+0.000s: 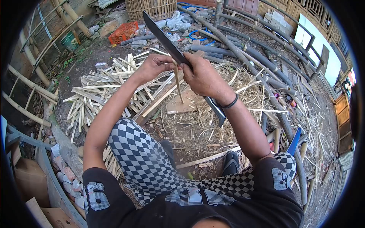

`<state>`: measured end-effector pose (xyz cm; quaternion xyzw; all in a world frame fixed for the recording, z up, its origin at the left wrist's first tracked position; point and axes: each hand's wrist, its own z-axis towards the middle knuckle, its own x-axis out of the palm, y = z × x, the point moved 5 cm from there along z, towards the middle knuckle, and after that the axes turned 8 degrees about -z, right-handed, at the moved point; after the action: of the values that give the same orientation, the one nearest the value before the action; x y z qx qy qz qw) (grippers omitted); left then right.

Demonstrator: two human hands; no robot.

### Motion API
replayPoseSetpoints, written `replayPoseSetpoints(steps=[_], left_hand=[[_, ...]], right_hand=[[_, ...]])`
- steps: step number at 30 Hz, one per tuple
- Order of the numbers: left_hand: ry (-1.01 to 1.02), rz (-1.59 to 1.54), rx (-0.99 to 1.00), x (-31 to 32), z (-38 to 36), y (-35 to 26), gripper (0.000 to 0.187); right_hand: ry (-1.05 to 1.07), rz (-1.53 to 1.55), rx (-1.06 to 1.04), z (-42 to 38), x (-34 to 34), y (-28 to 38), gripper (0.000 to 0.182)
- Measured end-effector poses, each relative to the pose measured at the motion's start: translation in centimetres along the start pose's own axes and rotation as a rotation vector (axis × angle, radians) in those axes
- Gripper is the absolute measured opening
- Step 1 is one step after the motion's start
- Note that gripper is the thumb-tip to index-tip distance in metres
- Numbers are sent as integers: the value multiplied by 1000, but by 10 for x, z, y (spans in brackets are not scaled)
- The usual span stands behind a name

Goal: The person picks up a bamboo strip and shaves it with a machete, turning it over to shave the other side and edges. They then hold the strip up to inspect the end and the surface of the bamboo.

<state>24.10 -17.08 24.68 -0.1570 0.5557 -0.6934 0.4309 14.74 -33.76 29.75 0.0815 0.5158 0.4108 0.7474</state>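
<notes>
Head view
Right hand (203, 78): my fingers are closed round the knife (163, 38) where blade meets handle; a dark band sits on that wrist.
Knife: the long dark blade runs up and away from my right fingers toward the far left; the handle end pokes out below my wrist, toward me.
Left hand (152, 66): my fingers are curled shut on the top of a stick (178, 85), just beside my right knuckles.
Stick: thin, pale, near upright; it hangs down from between my two sets of fingers, its tip on or just above a board (180, 104). I cannot tell if it touches.
Blade and stick: the edge meets the top of the stick right at my fingertips.
Board: flat, pale, below my fingers on the ground.
Splints (99, 93): a heap of split pale strips, left of and below my left fingers.
Shavings (235, 95): a tangle of thin curls under and right of my right fingers.
Poles (243, 53): long grey stems lying beyond my right fingers.
Crate (123, 32): orange, well beyond my left fingers.
Basket (152, 9): woven, farther off, past the blade tip.
</notes>
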Motion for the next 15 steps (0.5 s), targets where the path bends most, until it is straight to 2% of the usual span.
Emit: replayPoseSetpoints(steps=[3, 15], left_hand=[[-7, 4, -3, -1, 1, 1, 19], [-32, -42, -29, 2, 0, 2, 22]], right_hand=[[-46, -10, -76, 1, 3, -5, 15], [-60, -28, -67, 0, 4, -4, 15]])
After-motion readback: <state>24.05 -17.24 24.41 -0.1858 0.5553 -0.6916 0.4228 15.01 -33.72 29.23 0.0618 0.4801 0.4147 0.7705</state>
